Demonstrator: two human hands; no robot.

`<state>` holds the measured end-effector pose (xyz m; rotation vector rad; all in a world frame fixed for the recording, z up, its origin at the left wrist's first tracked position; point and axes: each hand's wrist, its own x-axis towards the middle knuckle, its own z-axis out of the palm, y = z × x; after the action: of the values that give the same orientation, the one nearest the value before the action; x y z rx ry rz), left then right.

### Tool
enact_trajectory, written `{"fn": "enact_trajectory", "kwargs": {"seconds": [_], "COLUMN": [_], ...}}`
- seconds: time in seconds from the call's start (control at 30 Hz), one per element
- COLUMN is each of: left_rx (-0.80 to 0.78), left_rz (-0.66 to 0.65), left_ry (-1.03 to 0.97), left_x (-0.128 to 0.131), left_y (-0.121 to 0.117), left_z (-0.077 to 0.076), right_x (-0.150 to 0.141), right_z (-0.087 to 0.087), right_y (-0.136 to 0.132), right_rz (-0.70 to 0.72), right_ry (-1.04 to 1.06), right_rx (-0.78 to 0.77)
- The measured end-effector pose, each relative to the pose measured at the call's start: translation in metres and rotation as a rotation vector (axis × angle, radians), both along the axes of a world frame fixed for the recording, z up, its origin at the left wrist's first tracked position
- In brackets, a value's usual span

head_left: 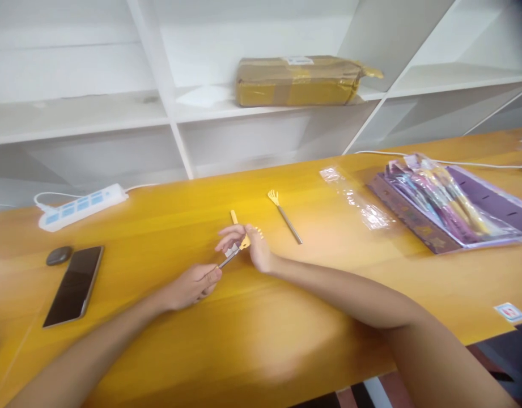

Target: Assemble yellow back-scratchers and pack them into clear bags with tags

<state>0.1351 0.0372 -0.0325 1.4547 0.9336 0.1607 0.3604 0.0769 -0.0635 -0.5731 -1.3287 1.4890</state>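
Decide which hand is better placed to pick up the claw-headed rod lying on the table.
Probably the right hand: it is nearer the loose rod, while the left hand, farther away, is closed around the held rod. Whether the right grips anything is unclear.

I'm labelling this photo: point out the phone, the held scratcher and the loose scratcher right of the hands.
Phone (73, 287), head view: on its dark screen.
Held scratcher (229, 259), head view: on its grey shaft.
Loose scratcher (288, 222), head view: on its grey shaft.

Back scratcher (232, 255), yellow clawed head (245, 243), slim metallic rod, slanted, in left hand (195, 286)
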Motion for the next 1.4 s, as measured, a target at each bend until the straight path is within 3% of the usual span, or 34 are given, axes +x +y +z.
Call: {"fn": "enact_trajectory", "kwargs": {"seconds": [0.3, 0.5, 0.63, 0.73, 0.9, 1.03, 1.13, 1.27, 1.33, 1.4], "left_rx": [0.003, -0.162, -0.251, -0.278, -0.337, -0.368, -0.336, -0.283, -0.266, -0.254], "left_rz": [0.004, 0.026, 0.044, 0.087, 0.194, 0.207, 0.175, 0.124, 0.115, 0.116], "left_ry": [0.001, -0.097, -0.153, -0.215, -0.425, -0.479, -0.473, -0.437, -0.426, -0.418], "left_x": [0.000, -0.003, -0.004, -0.003, -0.003, -0.004, -0.005, -0.004, -0.004, -0.005], "left_y": [0.000, 0.002, 0.005, 0.007, 0.013, 0.015, 0.016, 0.016, 0.016, 0.016], "left_z": [-0.002, -0.001, -0.003, -0.007, -0.014, -0.016, -0.018, -0.022, -0.025, -0.027], "right_x": [0.005, 0.007, 0.026, 0.040, 0.045, 0.067, 0.125, 0.244, 0.299, 0.338], "right_z": [-0.007, -0.008, 0.010, 0.023, 0.025, 0.023, 0.029, 0.023, 0.009, -0.008], "right_y": [0.010, 0.015, 0.026, 0.031, 0.012, 0.003, 0.023, 0.051, 0.053, 0.047], "right_rz": [-0.054, -0.097, -0.161, -0.122, -0.081, -0.254, -0.604, -1.153, -1.278, -1.220], "right_ry": [-0.118, -0.201, -0.493, -0.823, -1.163, -1.281, -1.386, -1.581, -1.691, -1.743], "right_rx": [0.152, 0.241, 0.562, 0.769, 0.925, 0.999, 0.879, 0.441, 0.098, -0.122]}}
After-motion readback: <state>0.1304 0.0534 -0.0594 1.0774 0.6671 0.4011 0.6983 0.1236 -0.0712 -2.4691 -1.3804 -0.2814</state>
